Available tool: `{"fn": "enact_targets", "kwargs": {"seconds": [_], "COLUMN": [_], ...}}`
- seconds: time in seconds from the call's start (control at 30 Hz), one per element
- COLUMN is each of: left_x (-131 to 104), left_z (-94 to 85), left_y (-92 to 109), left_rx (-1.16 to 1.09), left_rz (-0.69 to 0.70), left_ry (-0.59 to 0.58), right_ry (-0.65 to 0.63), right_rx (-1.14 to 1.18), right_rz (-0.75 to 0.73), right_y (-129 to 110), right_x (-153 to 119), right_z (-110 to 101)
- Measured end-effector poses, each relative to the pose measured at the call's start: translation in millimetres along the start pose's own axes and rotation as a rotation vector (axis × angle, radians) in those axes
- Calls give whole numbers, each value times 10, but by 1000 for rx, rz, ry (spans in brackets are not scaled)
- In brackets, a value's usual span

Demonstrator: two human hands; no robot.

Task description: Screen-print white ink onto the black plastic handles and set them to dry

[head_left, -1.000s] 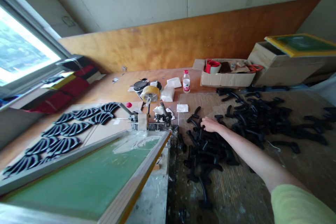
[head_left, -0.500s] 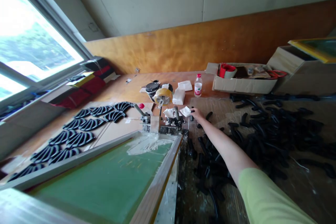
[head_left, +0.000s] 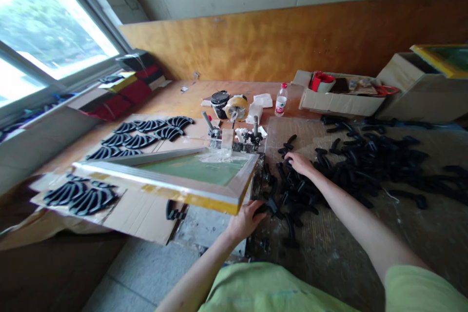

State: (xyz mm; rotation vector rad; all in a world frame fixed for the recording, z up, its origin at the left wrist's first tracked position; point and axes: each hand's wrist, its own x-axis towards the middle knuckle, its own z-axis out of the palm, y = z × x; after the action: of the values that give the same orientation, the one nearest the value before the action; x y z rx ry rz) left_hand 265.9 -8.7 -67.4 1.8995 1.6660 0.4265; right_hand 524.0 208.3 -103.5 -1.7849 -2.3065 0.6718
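Note:
My left hand [head_left: 245, 222] is beside the raised front corner of a screen-printing frame [head_left: 197, 187], its fingers closed round a curved black plastic piece [head_left: 271, 204]. Over the near left part of the black heap, my right hand [head_left: 299, 162] has its fingers curled in on a dark piece, mostly hidden by the fingers. The frame has a green mesh [head_left: 193, 171] with white ink smeared at its far end, where a hinge clamp [head_left: 234, 145] holds it tilted above a grey base plate [head_left: 206, 226].
Rows of black curved pieces [head_left: 141, 141] lie on cardboard at left. More black pieces [head_left: 365, 156] are heaped at right. Behind stand a black tub [head_left: 220, 104], a tape roll [head_left: 237, 108], a red-capped bottle [head_left: 281, 100] and an open carton [head_left: 341, 101].
My right hand has left the white crumpled tissue by the clamp and come nearer, onto the black pieces. My left hand has come into view. The screen's near end appears farther away and its underside edge shows.

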Motion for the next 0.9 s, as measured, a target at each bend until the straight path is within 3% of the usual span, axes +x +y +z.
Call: {"fn": "enact_targets", "kwargs": {"seconds": [0.13, 0.23, 0.4, 0.5, 0.6, 0.7, 0.8, 0.9], "left_x": [-15, -209, -529, -636, -631, -456, -168, 34], "left_z": [45, -115, -560, -890, -1278, -1730, -2159, -2420], "left_y": [56, -75, -577, -1030, -1485, -1745, -1686, -1428], "left_rx": [-36, -140, -316, -414, -535, -681, -851, -1059], "left_rz": [160, 198, 117, 10, -95, -125, -49, 53], "left_ry": [-59, -77, -43, 7, 88, 245, 414, 374], "right_ry": [224, 224, 146, 140, 211, 275, 331, 397], "right_rx": [217, 353, 332, 216, 88, -19, -67, -33], "right_rz": [16, -119, -237, -279, -275, -256, -251, -251], "right_y": [-268, -774, -1900, -2331, -2506, -2575, -2602, -2480], "right_x": [-448, -797, -909, -817, -796, -836, -879, -930], "right_z": [-30, 201, 858, 1133, 1267, 1336, 1362, 1260]}}
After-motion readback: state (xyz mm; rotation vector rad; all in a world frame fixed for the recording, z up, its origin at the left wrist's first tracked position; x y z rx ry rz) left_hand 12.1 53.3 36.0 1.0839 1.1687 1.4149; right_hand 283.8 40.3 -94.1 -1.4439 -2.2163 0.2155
